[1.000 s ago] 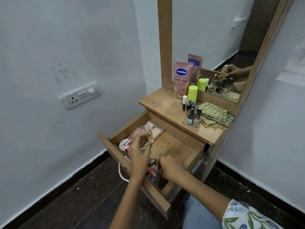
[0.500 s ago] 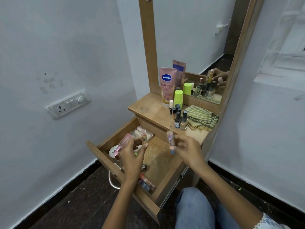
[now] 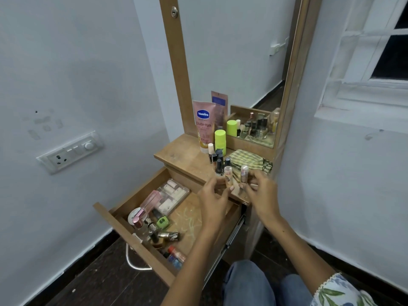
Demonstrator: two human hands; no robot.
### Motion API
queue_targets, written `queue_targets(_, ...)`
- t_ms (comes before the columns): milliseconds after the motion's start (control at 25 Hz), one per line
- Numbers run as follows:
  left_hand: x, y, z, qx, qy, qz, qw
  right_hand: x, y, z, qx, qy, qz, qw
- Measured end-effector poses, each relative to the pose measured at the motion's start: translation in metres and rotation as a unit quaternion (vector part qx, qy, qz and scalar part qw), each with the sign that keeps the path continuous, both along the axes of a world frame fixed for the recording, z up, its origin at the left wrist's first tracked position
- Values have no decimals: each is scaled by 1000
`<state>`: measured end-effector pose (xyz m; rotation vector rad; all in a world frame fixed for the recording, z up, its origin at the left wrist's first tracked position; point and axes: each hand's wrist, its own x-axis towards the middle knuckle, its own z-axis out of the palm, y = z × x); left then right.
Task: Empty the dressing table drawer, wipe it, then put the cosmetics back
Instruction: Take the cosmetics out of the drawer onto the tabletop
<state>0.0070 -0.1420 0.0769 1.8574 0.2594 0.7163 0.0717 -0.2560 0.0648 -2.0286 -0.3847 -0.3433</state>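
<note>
The wooden drawer (image 3: 123, 228) stands pulled open and holds a pink bottle (image 3: 150, 205), a clear compartment box (image 3: 174, 194), a green-labelled bottle (image 3: 162, 221) and several small tubes. Over the tabletop's front edge, my left hand (image 3: 213, 199) pinches a small upright tube (image 3: 228, 176). Beside it my right hand (image 3: 262, 195) holds a second small tube (image 3: 244, 174) upright. Both tubes are at the table surface next to the nail polish bottles (image 3: 218, 161).
On the dressing table (image 3: 181, 154) stand a Vaseline tube (image 3: 203, 125), a lime-capped bottle (image 3: 220, 140) and a striped green cloth (image 3: 249, 162), below the mirror (image 3: 242, 62). A switch panel (image 3: 70, 151) is on the left wall. My knees (image 3: 260, 283) are under the drawer's right.
Both hands rose from the drawer to the tabletop's front edge, each carrying a small tube. The camera tilted up and the view shifted left.
</note>
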Motion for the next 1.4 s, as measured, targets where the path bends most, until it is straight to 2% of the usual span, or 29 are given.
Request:
queue_targets(480, 11, -19, -14, -23, -32, 33, 999, 4, -6, -3, 38, 31, 33, 998)
queue_targets(760, 0, -16, -15, 61, -37, 46, 996, -26, -20, -2, -4, -70, -16, 997)
queue_targets(880, -21, 13, -19, 120, -14, 42, 992, -52, -15, -5, 7, -111, 47, 993)
queue_targets(960, -40, 47, -19, 145, 7, 28, 989, -69, 1, -11, -4, -95, 127, 987)
queue_targets(1080, -73, 99, -18, 181, 44, 18, 982, -86, 35, -20, -124, 2, 248, 961)
queue_targets(1200, -103, 130, -18, 210, 88, 27, 973, -95, 75, -29, -310, 55, 336, 888)
queue_targets(1320, -117, 143, -15, 229, 114, 15, 967, -107, 108, -40, -405, 85, 350, 841)
queue_targets(1400, -117, 148, -14, 231, 120, 10, 965, -111, 122, -50, -416, 98, 328, 842)
